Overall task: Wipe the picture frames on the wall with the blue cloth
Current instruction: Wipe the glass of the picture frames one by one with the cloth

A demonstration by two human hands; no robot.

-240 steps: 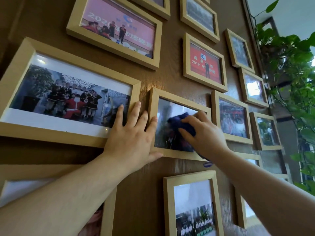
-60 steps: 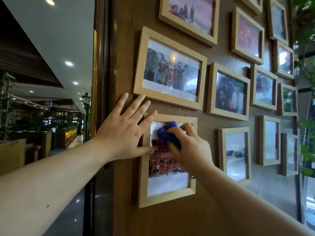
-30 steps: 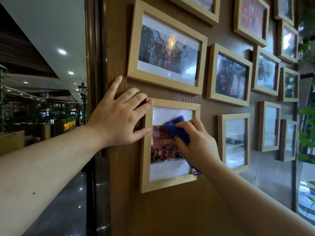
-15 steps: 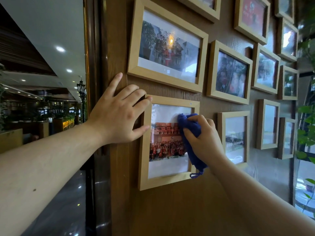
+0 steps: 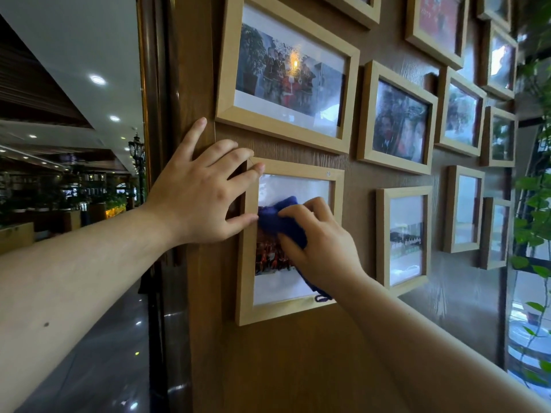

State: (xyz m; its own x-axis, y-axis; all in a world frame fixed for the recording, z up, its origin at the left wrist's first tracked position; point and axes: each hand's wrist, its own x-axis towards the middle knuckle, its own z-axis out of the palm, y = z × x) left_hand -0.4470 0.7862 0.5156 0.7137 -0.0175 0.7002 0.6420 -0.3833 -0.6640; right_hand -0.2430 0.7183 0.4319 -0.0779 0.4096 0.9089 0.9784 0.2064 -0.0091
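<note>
The place looked like a restaurant or hotel lobby, a public commercial interior and not a home. A dark wood-panelled wall at 12 o'clock carried many light wooden picture frames, most holding group photographs of people at events. At 9 o'clock a long hall opened out under a ceiling with recessed spotlights, with a polished dark floor that reflected them, an ornate lamp post and low wooden counters topped with potted plants. At 3 o'clock, leafy climbing greenery hung beside a window.
</note>
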